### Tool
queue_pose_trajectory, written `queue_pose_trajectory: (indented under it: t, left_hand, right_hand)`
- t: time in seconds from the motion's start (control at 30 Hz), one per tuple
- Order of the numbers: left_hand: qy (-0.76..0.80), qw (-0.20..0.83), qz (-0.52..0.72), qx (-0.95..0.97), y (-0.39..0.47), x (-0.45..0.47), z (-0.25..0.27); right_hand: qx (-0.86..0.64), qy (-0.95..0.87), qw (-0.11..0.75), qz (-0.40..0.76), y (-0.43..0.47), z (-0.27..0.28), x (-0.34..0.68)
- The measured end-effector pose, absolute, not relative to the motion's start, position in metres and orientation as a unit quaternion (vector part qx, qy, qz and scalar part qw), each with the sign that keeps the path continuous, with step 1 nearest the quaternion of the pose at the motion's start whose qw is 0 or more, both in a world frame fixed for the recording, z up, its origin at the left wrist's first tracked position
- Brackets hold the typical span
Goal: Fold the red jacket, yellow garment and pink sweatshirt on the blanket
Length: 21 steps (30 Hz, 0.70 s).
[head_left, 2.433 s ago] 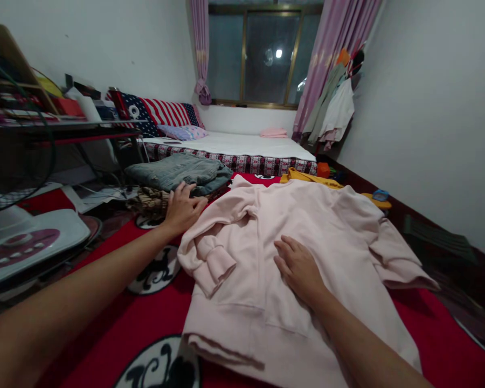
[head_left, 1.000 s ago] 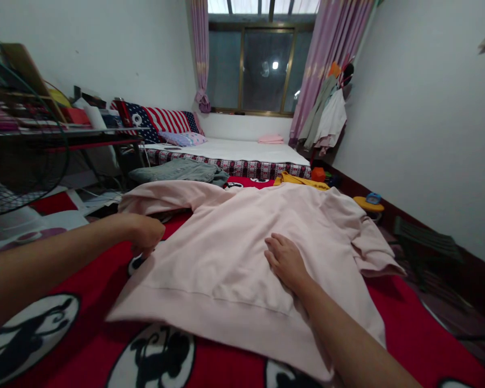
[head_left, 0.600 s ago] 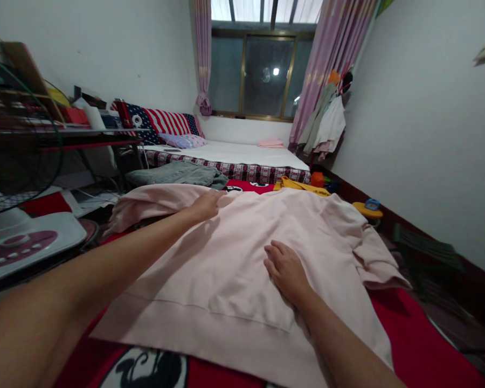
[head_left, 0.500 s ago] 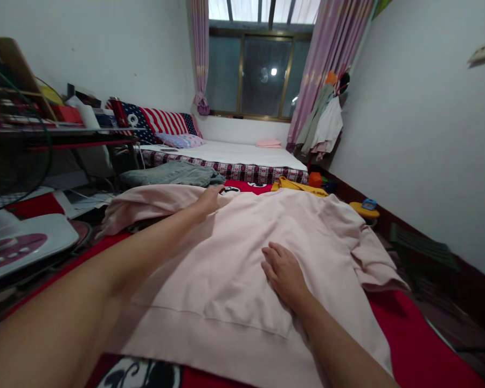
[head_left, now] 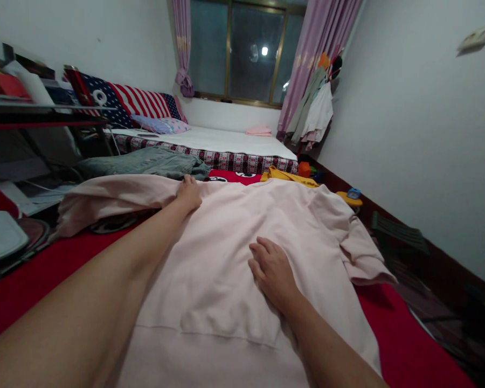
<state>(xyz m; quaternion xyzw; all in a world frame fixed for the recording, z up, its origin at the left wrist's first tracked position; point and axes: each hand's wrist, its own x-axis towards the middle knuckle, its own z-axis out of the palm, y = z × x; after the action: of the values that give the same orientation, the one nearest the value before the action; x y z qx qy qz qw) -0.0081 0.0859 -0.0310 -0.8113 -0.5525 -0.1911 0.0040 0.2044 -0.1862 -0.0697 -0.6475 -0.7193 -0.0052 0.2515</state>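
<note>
A pale pink sweatshirt (head_left: 222, 258) lies spread front up, a pocket seam near its lower part. Its left sleeve reaches out to the side; its right sleeve is bunched in folds. My left hand (head_left: 189, 194) is at the left shoulder, fingers curled over the top edge of the cloth, fingertips partly hidden. On the middle of the front rests my right hand (head_left: 275, 275), palm down, fingers slightly spread and holding nothing.
Underneath is a red patterned cover (head_left: 404, 328). Folded jeans (head_left: 145, 163) and a yellow garment (head_left: 289, 177) lie beyond the sweatshirt. A white-covered bed (head_left: 222, 139) stands under the window. To the right is a dark slatted stool (head_left: 400, 231); a desk (head_left: 44, 116) stands left.
The view has tilted down and shifted right. My left hand has slid slightly left along the shoulder. My right hand stays in the same place on the sweatshirt.
</note>
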Motion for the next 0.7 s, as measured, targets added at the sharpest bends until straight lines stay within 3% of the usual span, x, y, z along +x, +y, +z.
queue_pose_trajectory:
  t: [0.17,0.27,0.37,0.57,0.7]
  left_hand:
    - [-0.514,0.103,-0.197,-0.828,0.064,0.001,-0.039]
    - [-0.42,0.018,-0.16,-0.893,0.047,0.008,-0.048]
    - [-0.428,-0.068,-0.085,-0.897,0.038,0.001,-0.061]
    - [-0.442,-0.132,-0.128,-0.878,0.04,-0.043,-0.064]
    - [-0.444,-0.233,-0.151,-0.852,0.038,-0.057,-0.046]
  right_hand:
    - [-0.648,-0.716,0.257,-0.001,-0.185,-0.069,0.205]
    - [-0.646,-0.718,0.257,0.002,-0.187,-0.068,0.205]
    - [-0.644,-0.719,0.261,0.009,-0.187,-0.068,0.205]
    - [-0.647,-0.698,0.305,0.047,-0.19,-0.066,0.217]
    - [-0.741,-0.622,0.246,-0.061,-0.213,-0.053,0.25]
